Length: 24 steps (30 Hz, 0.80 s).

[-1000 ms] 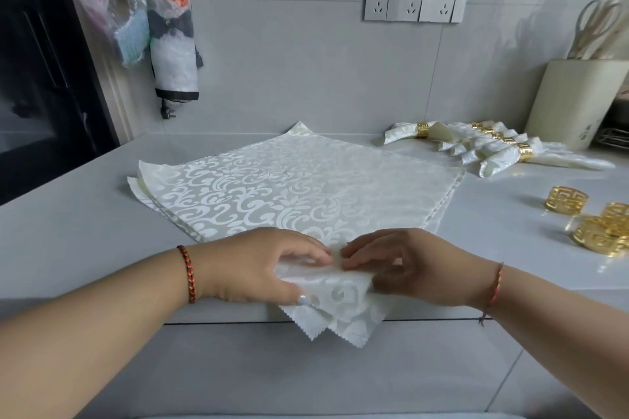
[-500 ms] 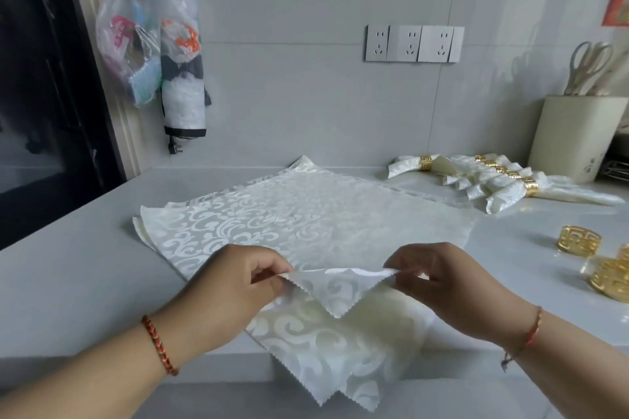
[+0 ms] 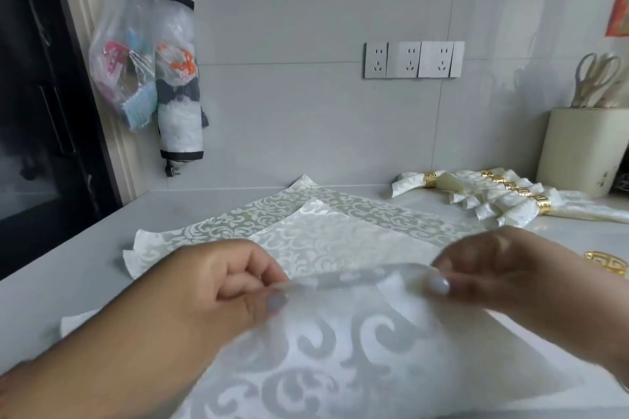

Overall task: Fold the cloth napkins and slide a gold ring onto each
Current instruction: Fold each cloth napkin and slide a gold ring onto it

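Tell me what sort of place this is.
Probably a home kitchen: a pale stone-like countertop against a tiled wall, a row of wall sockets above it, and a cream utensil holder with scissors at the right.

Pale grey countertop [image 3: 68, 248] bearing a stack of flat damask napkins [image 3: 238, 218], a row of ringed napkins [image 3: 476, 194] at right rear, a loose gold ring [image 3: 607, 260], and a cream utensil holder [image 3: 585, 150].

Soft, even daylight; faint shadows on the surface [image 3: 85, 248]. Both hands and the lifted napkin [image 3: 340, 350] blur with motion; wide-angle distortion bends the edges.
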Motion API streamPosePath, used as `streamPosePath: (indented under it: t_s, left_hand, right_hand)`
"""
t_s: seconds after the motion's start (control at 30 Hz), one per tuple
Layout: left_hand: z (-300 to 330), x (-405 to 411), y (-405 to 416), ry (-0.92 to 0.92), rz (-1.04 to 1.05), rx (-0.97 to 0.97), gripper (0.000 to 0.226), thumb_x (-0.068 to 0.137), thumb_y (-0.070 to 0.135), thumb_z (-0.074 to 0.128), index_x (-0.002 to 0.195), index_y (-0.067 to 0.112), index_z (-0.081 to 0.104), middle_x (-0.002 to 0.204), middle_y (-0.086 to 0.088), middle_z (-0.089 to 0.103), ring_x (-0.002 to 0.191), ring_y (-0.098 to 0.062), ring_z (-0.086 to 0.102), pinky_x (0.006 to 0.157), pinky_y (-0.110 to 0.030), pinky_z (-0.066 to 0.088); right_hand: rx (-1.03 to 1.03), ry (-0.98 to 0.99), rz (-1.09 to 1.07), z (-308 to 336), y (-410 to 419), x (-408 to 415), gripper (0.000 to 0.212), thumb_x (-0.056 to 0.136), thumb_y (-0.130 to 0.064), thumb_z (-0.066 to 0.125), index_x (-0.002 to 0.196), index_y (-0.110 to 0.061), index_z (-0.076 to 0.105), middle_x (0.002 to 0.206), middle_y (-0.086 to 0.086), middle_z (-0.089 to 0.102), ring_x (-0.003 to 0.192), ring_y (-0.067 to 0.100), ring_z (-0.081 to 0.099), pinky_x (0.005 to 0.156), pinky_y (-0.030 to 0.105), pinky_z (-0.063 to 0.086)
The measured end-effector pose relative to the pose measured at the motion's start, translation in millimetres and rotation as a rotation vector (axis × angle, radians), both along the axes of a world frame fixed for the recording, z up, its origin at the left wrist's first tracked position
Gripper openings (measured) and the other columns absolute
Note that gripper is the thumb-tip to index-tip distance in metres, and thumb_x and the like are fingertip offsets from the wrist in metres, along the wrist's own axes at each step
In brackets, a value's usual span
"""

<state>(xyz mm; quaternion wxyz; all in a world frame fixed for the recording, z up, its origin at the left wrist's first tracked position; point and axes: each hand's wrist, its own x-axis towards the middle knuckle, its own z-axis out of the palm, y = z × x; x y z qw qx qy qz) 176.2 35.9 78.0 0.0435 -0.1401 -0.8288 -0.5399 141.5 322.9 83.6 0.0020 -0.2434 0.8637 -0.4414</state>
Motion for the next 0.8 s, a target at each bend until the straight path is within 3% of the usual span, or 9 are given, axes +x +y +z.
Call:
streamPosePath:
  t_s: [0.1,0.17,0.27,0.33,0.43,0.57,0.67,0.8]
  left_hand:
    - [2.3,-51.5,-0.9,-0.037,0.085,-0.126,0.017,0.078,0.026,0.076,0.071,0.014,0.067,0.058,-0.002,0.068,0.044,-0.001,0.051,0.044,-0.009,0.037]
    - [-3.9,-94.1,-4.2,-0.073,0.152,-0.240,0.014,0.083,0.019,0.074,0.071,0.013,0.067,0.059,0.002,0.066,0.047,-0.003,0.053,0.049,-0.012,0.040]
    - [-18.9,-160.1,-6.8,-0.115,0.207,-0.449,0.014,0.085,0.021,0.073,0.072,0.017,0.069,0.059,0.007,0.062,0.052,-0.003,0.052,0.056,-0.015,0.041]
    - [-29.4,-200.7,-6.3,-0.154,0.249,-0.524,0.009,0.085,0.024,0.071,0.080,0.017,0.072,0.071,0.006,0.066,0.066,-0.006,0.059,0.063,-0.016,0.044]
    - [-43.9,-257.7,-3.1,-0.177,0.312,-0.682,0.024,0.088,0.029,0.065,0.097,0.007,0.071,0.101,-0.005,0.071,0.096,-0.020,0.065,0.083,-0.027,0.049]
    - [-58.5,-310.4,-2.1,-0.212,0.414,-0.707,0.031,0.085,0.034,0.064,0.105,0.010,0.068,0.106,-0.008,0.069,0.100,-0.026,0.064,0.086,-0.029,0.052]
    - [-68.1,-338.5,-2.9,-0.248,0.472,-0.679,0.034,0.082,0.041,0.065,0.108,0.019,0.067,0.108,-0.003,0.068,0.104,-0.026,0.062,0.092,-0.035,0.052]
    - [-77.1,-362.6,0.1,-0.302,0.519,-0.656,0.035,0.082,0.042,0.064,0.108,0.019,0.065,0.110,-0.005,0.068,0.107,-0.029,0.062,0.095,-0.041,0.050]
  right_hand:
    - [0.080,0.034,-0.137,-1.1,-18.5,-49.8,0.037,0.060,-0.061,0.071,0.065,-0.024,0.071,0.057,-0.009,0.065,0.050,-0.001,0.052,0.051,0.012,0.038]
    - [0.192,0.054,-0.217,-9.7,-29.3,-89.4,0.025,0.074,-0.044,0.076,0.063,-0.022,0.069,0.055,-0.012,0.062,0.048,-0.003,0.050,0.044,0.009,0.036]
    - [0.309,0.037,-0.285,-28.6,-42.2,-152.1,0.020,0.081,-0.035,0.072,0.068,-0.022,0.067,0.063,-0.008,0.061,0.055,0.003,0.052,0.045,0.011,0.036]
    - [0.387,0.030,-0.301,-41.2,-52.1,-189.3,0.019,0.085,-0.033,0.068,0.076,-0.016,0.071,0.067,-0.002,0.060,0.060,0.010,0.053,0.047,0.015,0.037]
    - [0.515,0.027,-0.322,-56.9,-66.4,-237.3,0.027,0.089,-0.032,0.061,0.087,-0.007,0.072,0.074,0.004,0.057,0.073,0.019,0.053,0.060,0.022,0.036]
    - [0.559,0.013,-0.393,-68.9,-75.7,-281.8,0.031,0.089,-0.033,0.060,0.092,-0.005,0.071,0.080,0.007,0.060,0.079,0.024,0.058,0.065,0.023,0.037]
    - [0.588,-0.004,-0.424,-74.8,-78.3,-307.2,0.032,0.090,-0.034,0.058,0.097,-0.004,0.068,0.099,0.011,0.067,0.093,0.027,0.061,0.069,0.023,0.039]
    - [0.597,-0.016,-0.458,-80.4,-79.3,-330.0,0.030,0.089,-0.031,0.056,0.096,-0.004,0.066,0.105,0.010,0.067,0.088,0.024,0.058,0.069,0.023,0.040]
